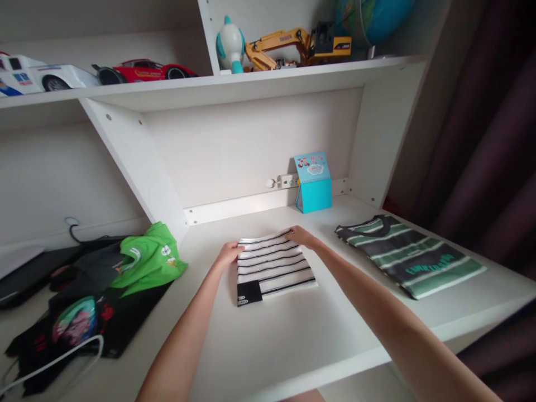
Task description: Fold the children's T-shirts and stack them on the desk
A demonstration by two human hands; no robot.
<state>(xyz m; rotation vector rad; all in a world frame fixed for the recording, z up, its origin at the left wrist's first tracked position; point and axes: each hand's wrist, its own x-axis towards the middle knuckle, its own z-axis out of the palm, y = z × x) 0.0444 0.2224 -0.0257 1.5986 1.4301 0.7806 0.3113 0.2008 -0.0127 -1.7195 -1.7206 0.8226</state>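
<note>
OK, nearest first: two bare forearms in from frame bottom, left hand (228, 254) and right hand (301, 235) well apart, one at each top corner of a single folded striped shirt (274, 268). Fingers lying over the cloth, fairly flat; pinch vs plain rest: cannot tell from this angle. Shirt flat on the white desk (272, 346), mid-frame, white with black stripes, black patch (249, 293) at near-left corner. Handling guess: light, soft, limp knit, no stiffness, fold likely to slip if lifted by one corner; best grip along a folded edge, two hands, thumbs under. Further out, 3 more garments on the desk: 1 green-striped tee (410, 257) folded on the right, 1 bright green shirt (151, 262) and 1 black printed tee (79, 324) in a loose heap on the left, plus 1 white cable (54, 363) across the black one. Against the back: 1 desk calendar (314, 181), 1 power strip (287, 181). Above, on the shelf (209, 84): 2 toy cars, red (146, 72) and white (37, 75), 1 toy excavator (297, 47), 1 white-teal toy (230, 44), 1 globe (372, 19), cut off by frame top. Far right, 1 dark curtain (473, 139).
</note>
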